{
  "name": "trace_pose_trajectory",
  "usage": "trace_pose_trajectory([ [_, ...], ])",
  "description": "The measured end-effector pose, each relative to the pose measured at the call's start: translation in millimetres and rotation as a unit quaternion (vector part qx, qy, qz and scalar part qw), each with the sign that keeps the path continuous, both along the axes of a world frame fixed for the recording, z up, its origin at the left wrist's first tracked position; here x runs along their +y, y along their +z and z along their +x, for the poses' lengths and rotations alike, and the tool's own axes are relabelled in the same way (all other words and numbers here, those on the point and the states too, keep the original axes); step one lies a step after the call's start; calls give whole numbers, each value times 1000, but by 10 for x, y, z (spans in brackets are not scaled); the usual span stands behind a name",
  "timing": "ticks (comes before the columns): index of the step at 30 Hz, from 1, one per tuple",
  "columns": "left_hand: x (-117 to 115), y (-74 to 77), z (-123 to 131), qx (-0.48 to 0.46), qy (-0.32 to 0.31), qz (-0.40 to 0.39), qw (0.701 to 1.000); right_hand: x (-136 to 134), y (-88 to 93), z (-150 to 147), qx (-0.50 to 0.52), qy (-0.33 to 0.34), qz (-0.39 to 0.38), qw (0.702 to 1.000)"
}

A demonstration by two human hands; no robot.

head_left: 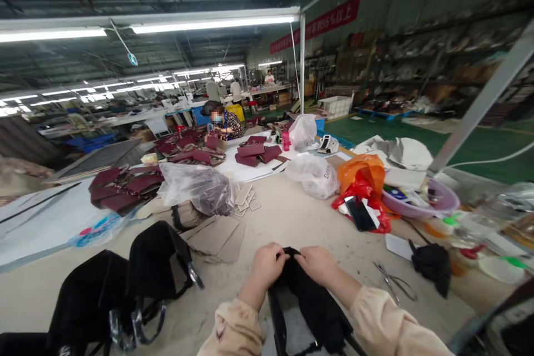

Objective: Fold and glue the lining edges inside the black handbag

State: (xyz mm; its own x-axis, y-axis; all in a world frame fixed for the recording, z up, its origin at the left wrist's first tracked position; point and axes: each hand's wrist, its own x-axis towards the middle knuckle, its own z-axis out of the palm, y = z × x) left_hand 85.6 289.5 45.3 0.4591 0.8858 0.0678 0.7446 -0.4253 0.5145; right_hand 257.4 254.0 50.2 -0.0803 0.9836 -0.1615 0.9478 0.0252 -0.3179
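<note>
1. Nearest the wearer, a soft black fabric bag-like piece [321, 308] with dark straps lies on the beige work table [287, 217], between the two forearms.
2. The left hand [268, 264] and right hand [320, 265] are each pinched on its far edge, slightly apart, thumbs facing.
3. The step in hand looks like shaping or straightening that edge; the next move seems to call for an even, level grip with the cloth lightly taut.
4. To the left stand two black fabric bags with wrapped handles [154, 258] [89, 289]; to the right lie slim metal scissors [392, 282], untouched.
5. Beyond are flat grey-brown card sheets [219, 238] and a dark-screened phone [359, 214].
6. Farther off, a co-worker in a patterned top [232, 124] sits near folded maroon pieces [252, 150].
</note>
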Motion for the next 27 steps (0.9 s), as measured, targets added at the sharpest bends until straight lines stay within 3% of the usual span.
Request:
trace_pose_trajectory([
  [14, -49, 68, 145, 77, -17, 16, 997, -55, 56, 24, 6, 0, 31, 1000],
  [27, -62, 22, 158, 98, -19, 37, 994, -42, 39, 32, -2, -9, 29, 1000],
])
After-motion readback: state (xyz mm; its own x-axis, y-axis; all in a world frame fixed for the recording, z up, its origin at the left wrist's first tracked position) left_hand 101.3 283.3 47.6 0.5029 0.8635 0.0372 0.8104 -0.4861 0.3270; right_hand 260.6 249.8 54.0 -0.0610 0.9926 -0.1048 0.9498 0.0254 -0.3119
